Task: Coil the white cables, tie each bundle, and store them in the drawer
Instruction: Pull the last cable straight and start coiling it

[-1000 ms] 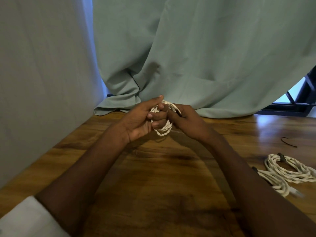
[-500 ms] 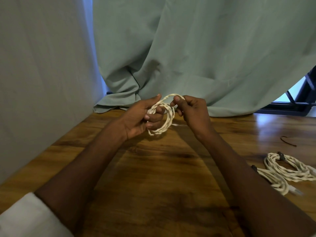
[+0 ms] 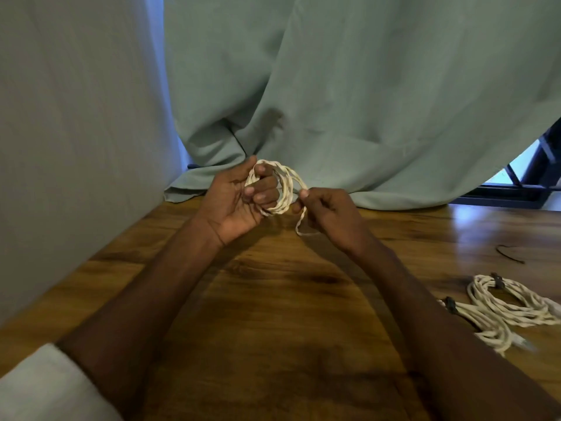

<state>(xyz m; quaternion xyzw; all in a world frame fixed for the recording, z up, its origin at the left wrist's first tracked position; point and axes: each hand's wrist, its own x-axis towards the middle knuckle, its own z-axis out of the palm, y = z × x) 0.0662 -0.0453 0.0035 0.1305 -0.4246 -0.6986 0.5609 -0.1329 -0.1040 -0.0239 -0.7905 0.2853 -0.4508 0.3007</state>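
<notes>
Right, count them up: three white cable bundles in view, and two hands at work above the wooden surface (image 3: 273, 299). One coil, the white cable (image 3: 283, 189), is looped round the curled fingers of the left hand (image 3: 239, 199), which grips it up near the green curtain (image 3: 364, 101), held clear of the wood. Over on the right hand (image 3: 328, 214), thumb and fingers pinch the loose end of that same cable, a short tail dangling below the pinch. Two tied bundles (image 3: 501, 308) lie on the surface at the right edge, touching one another, each wearing a dark tie, so two ties there. One thin dark tie (image 3: 511, 253) lies loose on the wood just beyond them. One pale sleeve (image 3: 45, 387) shows at the lower left. Compared with half a second ago, the right hand has dropped away from the top of the coil to its right side, drawing the strand out, and the loop now stands wider and rounder. The two bundles at the right lie as they did.
</notes>
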